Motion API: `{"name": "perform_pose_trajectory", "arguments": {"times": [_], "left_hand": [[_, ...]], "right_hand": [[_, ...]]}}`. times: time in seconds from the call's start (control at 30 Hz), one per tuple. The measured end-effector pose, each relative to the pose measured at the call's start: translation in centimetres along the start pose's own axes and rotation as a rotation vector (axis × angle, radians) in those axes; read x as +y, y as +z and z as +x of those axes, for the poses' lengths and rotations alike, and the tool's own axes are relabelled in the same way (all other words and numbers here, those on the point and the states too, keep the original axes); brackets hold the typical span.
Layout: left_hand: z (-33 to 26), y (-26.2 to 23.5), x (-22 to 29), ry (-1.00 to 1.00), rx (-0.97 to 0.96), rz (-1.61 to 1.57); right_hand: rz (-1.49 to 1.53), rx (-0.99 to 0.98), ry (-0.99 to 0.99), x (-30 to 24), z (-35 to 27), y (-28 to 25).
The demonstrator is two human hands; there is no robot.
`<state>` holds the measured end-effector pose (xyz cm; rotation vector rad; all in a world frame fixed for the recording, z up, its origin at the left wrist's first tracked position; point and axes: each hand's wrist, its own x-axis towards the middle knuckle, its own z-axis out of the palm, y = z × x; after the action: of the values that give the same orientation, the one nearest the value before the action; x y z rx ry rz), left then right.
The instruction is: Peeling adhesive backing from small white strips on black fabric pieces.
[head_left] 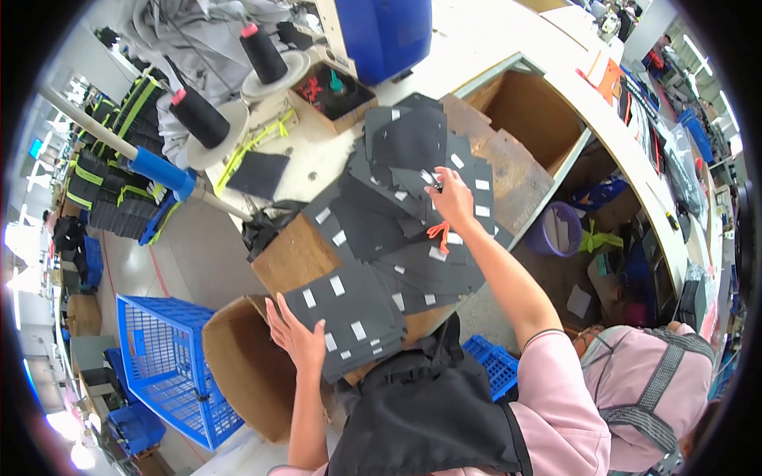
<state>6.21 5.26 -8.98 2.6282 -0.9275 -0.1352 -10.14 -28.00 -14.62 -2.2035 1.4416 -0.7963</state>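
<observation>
Dark grey cut fabric pieces (361, 226) with small white labels lie in overlapping piles on the wooden board in front of me. My left hand (300, 337) rests with fingers spread at the left edge of a nearer pile of labelled pieces (353, 297). Over the farther pile (409, 139), my right hand (452, 197) has its fingers curled together around a small dark and silver thing, too small to make out. Just below that hand lies an orange looped thing (439, 233), on the fabric.
Black thread cones (264, 55) and a box of small tools (333, 91) stand beyond the fabric. At left are an open cardboard box (238, 369) and a blue crate (171, 365). A purple bin (553, 228) stands at right. A co-worker in pink (651, 389) sits close on my right.
</observation>
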Motion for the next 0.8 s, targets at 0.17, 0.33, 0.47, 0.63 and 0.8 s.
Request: {"name": "perform_pose_trajectory", "arguments": {"times": [0.17,0.33,0.47,0.63,0.8], "left_hand": [[-1.4,-0.3,0.5,0.1,-0.033,-0.105],[-0.3,0.1,2.3,0.171,0.01,-0.23],[2.1,0.4,4.4,0.041,-0.274,-0.925],[4.6,3.6,6.0,-0.375,-0.638,-1.587],[5.9,3.4,7.2,-0.401,-1.031,-1.795]], "right_hand": [[-0.273,-0.233,-0.215,0.2,5.4,3.4],[-0.511,-0.309,-0.411,2.0,8.4,4.2],[-0.098,0.015,-0.34,-1.9,7.0,0.0],[0.927,-0.578,0.351,-6.8,-1.7,-9.3],[1.274,-0.709,0.636,-4.6,-10.8,-11.3]]}}
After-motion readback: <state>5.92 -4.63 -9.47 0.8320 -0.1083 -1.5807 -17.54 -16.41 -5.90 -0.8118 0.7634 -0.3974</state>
